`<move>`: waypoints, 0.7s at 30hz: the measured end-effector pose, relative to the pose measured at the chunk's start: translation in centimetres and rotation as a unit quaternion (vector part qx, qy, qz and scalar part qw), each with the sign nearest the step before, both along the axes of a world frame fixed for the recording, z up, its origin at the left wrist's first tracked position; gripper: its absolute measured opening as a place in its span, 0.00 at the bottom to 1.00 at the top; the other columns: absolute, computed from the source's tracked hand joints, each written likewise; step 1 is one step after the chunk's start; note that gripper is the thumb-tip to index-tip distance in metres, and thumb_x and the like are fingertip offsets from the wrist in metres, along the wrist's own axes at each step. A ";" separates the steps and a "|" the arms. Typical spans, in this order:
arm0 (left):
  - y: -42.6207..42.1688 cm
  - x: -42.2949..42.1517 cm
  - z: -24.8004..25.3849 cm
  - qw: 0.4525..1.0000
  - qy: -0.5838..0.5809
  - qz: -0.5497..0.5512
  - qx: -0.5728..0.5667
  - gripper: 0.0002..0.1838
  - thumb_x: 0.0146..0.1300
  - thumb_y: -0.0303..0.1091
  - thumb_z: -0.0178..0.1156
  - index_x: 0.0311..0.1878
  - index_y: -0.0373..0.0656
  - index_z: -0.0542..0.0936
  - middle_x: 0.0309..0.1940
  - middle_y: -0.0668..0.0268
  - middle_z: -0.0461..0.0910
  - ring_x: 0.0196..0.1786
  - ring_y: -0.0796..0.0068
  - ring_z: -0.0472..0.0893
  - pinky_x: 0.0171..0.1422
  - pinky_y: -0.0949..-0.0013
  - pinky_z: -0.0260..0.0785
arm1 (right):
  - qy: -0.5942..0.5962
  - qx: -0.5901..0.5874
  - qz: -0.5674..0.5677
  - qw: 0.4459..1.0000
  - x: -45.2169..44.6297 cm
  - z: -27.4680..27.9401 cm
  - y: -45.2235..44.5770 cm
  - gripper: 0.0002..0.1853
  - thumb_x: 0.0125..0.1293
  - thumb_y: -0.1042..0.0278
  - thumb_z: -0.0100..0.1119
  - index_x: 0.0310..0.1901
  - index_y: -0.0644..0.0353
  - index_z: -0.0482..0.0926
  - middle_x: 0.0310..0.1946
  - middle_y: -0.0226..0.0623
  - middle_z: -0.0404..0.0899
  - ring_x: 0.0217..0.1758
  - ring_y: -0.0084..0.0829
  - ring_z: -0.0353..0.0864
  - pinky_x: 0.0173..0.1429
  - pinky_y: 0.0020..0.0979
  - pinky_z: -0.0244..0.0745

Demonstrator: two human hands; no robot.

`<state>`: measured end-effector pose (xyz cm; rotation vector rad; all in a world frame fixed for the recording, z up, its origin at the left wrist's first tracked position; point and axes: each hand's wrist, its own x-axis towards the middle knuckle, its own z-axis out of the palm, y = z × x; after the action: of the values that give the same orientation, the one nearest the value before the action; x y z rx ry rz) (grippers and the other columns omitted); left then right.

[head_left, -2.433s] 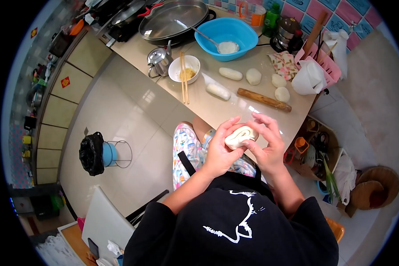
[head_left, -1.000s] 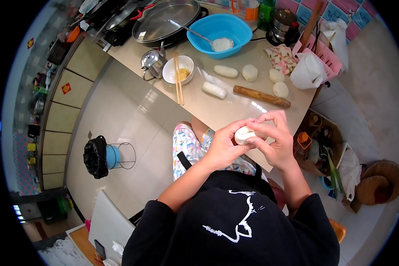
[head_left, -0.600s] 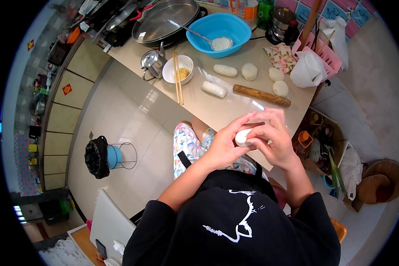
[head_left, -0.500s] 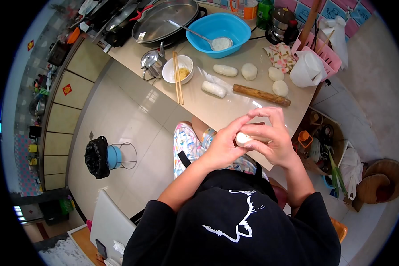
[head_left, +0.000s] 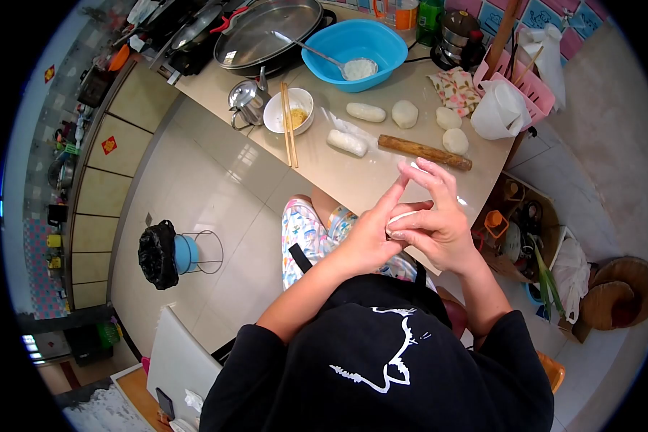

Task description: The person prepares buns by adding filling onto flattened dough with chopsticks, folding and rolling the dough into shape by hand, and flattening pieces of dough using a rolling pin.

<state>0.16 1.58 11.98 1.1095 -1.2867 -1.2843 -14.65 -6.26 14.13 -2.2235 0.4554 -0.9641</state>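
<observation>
Left hand (head_left: pixel 366 236) curls around the dough (head_left: pixel 402 216), which is mostly hidden between both hands; right hand (head_left: pixel 441 226) pinches it. Too strong pressing could perhaps tear it; a loose hold could drop it.

Along the back of the bench (head_left: pixel 363 181), a big pan with a glass lid (head_left: pixel 266 34), and near it a steel kettle (head_left: pixel 248 101). By the tiled wall (head_left: pixel 538 16), a green bottle (head_left: pixel 430 25); farther right, a floral cloth (head_left: pixel 456 88) beside a pink basket (head_left: pixel 538 93). On the floor (head_left: pixel 223 183), a blue bin (head_left: pixel 186 253) with a black bag (head_left: pixel 157 255). Off to the right, a white plastic bag (head_left: pixel 572 277) and long green leaves (head_left: pixel 545 284).
</observation>
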 end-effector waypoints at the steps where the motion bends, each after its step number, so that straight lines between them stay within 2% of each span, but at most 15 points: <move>1: 0.0 0.0 -0.1 1.000 0.000 0.000 0.000 0.50 0.54 0.15 0.57 0.76 0.46 0.40 0.56 0.54 0.76 0.59 0.66 0.77 0.61 0.69 0.67 | 0.004 0.008 0.022 1.000 0.0 -0.3 -0.1 0.12 0.43 0.71 0.72 0.34 0.51 0.86 0.64 0.42 0.67 0.69 0.49 0.57 0.68 0.47 0.58; 3: 0.0 0.0 -0.4 1.000 -0.002 -0.005 -0.008 0.51 0.53 0.13 0.55 0.76 0.46 0.38 0.57 0.52 0.76 0.60 0.65 0.76 0.62 0.70 0.67 | 0.008 0.033 0.023 0.999 0.0 -0.6 0.2 0.12 0.44 0.71 0.72 0.34 0.51 0.85 0.65 0.42 0.66 0.70 0.50 0.56 0.69 0.47 0.57; 5: 0.1 0.0 -0.6 1.000 -0.010 0.000 -0.019 0.52 0.53 0.14 0.56 0.76 0.47 0.37 0.57 0.53 0.76 0.60 0.65 0.76 0.62 0.69 0.67 | 0.011 0.058 0.024 0.998 0.1 -0.5 0.3 0.12 0.44 0.71 0.72 0.34 0.51 0.85 0.66 0.42 0.65 0.71 0.50 0.55 0.69 0.47 0.57; 7: 0.2 0.0 -0.9 0.999 -0.018 0.006 -0.030 0.53 0.53 0.15 0.58 0.76 0.47 0.37 0.57 0.53 0.76 0.59 0.65 0.76 0.62 0.69 0.67 | 0.014 -0.032 -0.005 0.999 0.1 0.2 0.1 0.13 0.44 0.72 0.72 0.35 0.52 0.86 0.68 0.40 0.63 0.72 0.49 0.53 0.70 0.46 0.57; 8: 0.2 0.0 -1.1 0.998 -0.022 0.022 -0.053 0.53 0.54 0.16 0.59 0.76 0.47 0.37 0.57 0.54 0.75 0.59 0.67 0.76 0.61 0.69 0.67 | 0.014 -0.032 -0.006 0.999 0.1 0.4 0.1 0.13 0.44 0.72 0.72 0.35 0.52 0.86 0.68 0.40 0.63 0.72 0.49 0.53 0.70 0.46 0.57; 10: 0.3 0.0 -0.6 0.996 -0.027 0.038 -0.075 0.53 0.55 0.17 0.61 0.76 0.47 0.37 0.57 0.54 0.75 0.59 0.69 0.76 0.61 0.70 0.67 | -0.019 0.026 -0.031 0.999 -0.1 0.4 -0.1 0.13 0.46 0.72 0.71 0.37 0.51 0.86 0.67 0.39 0.66 0.72 0.49 0.54 0.71 0.48 0.55; 11: 0.5 -0.1 0.0 0.998 0.030 0.037 -0.032 0.52 0.55 0.17 0.63 0.76 0.46 0.40 0.57 0.55 0.74 0.59 0.70 0.75 0.60 0.70 0.67 | -0.031 0.046 -0.040 0.998 -0.2 0.1 -0.2 0.13 0.47 0.72 0.71 0.37 0.51 0.86 0.66 0.39 0.67 0.72 0.49 0.55 0.72 0.48 0.54; 12: 0.7 -0.2 0.4 0.996 0.087 0.036 0.011 0.52 0.55 0.18 0.64 0.76 0.46 0.42 0.58 0.55 0.74 0.60 0.71 0.74 0.60 0.71 0.67 | -0.034 0.072 0.012 0.997 -0.7 -0.7 -0.6 0.12 0.49 0.71 0.70 0.38 0.51 0.87 0.64 0.38 0.70 0.73 0.50 0.55 0.73 0.49 0.51; 13: 0.7 -0.2 0.3 0.996 0.087 0.035 0.011 0.52 0.55 0.18 0.64 0.76 0.46 0.42 0.58 0.55 0.74 0.60 0.71 0.74 0.60 0.71 0.67 | -0.037 0.098 0.064 0.992 -1.0 -1.2 -0.9 0.12 0.51 0.70 0.69 0.40 0.51 0.87 0.62 0.38 0.73 0.73 0.51 0.55 0.73 0.50 0.49; 14: 0.8 -0.1 0.0 0.998 0.054 0.038 -0.002 0.50 0.55 0.17 0.64 0.76 0.45 0.44 0.58 0.55 0.73 0.60 0.72 0.74 0.60 0.71 0.68 | -0.037 0.098 0.063 0.992 -1.1 -1.5 -0.8 0.12 0.51 0.70 0.69 0.40 0.51 0.87 0.62 0.38 0.73 0.73 0.51 0.55 0.73 0.50 0.49; 16: 0.9 -0.2 -0.6 0.999 0.022 0.039 -0.013 0.49 0.55 0.17 0.65 0.76 0.44 0.47 0.58 0.56 0.73 0.60 0.73 0.74 0.60 0.72 0.68 | 0.027 0.021 0.043 0.998 -1.1 -1.5 -0.7 0.12 0.53 0.69 0.68 0.41 0.51 0.87 0.55 0.37 0.79 0.73 0.51 0.58 0.73 0.52 0.48; 18: 0.8 -0.1 -1.3 0.993 0.105 0.044 0.021 0.48 0.54 0.17 0.65 0.75 0.44 0.50 0.58 0.57 0.73 0.59 0.73 0.74 0.60 0.71 0.68 | 0.025 0.005 0.035 0.999 -1.1 -1.5 -0.7 0.12 0.54 0.68 0.68 0.42 0.52 0.87 0.55 0.37 0.79 0.72 0.50 0.59 0.73 0.53 0.48; 20: 1.1 -0.3 -1.5 0.990 0.127 0.053 0.010 0.47 0.54 0.17 0.65 0.74 0.43 0.52 0.58 0.58 0.73 0.58 0.73 0.74 0.60 0.71 0.69 | 0.021 -0.012 0.027 0.999 -0.7 -1.1 -0.3 0.12 0.55 0.67 0.68 0.43 0.52 0.86 0.55 0.36 0.79 0.72 0.50 0.60 0.73 0.53 0.48; 21: 1.2 -0.4 -1.6 0.987 0.151 0.062 -0.002 0.45 0.54 0.17 0.66 0.74 0.42 0.54 0.58 0.59 0.73 0.58 0.74 0.75 0.60 0.71 0.69 | -0.052 0.055 -0.007 0.997 0.0 -0.5 0.3 0.12 0.55 0.67 0.68 0.43 0.52 0.86 0.54 0.36 0.80 0.71 0.49 0.63 0.73 0.54 0.47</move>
<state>-0.21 2.75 10.42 0.9341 -0.9797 -1.2988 -14.67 -5.95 13.62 -2.0638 0.4665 -1.0319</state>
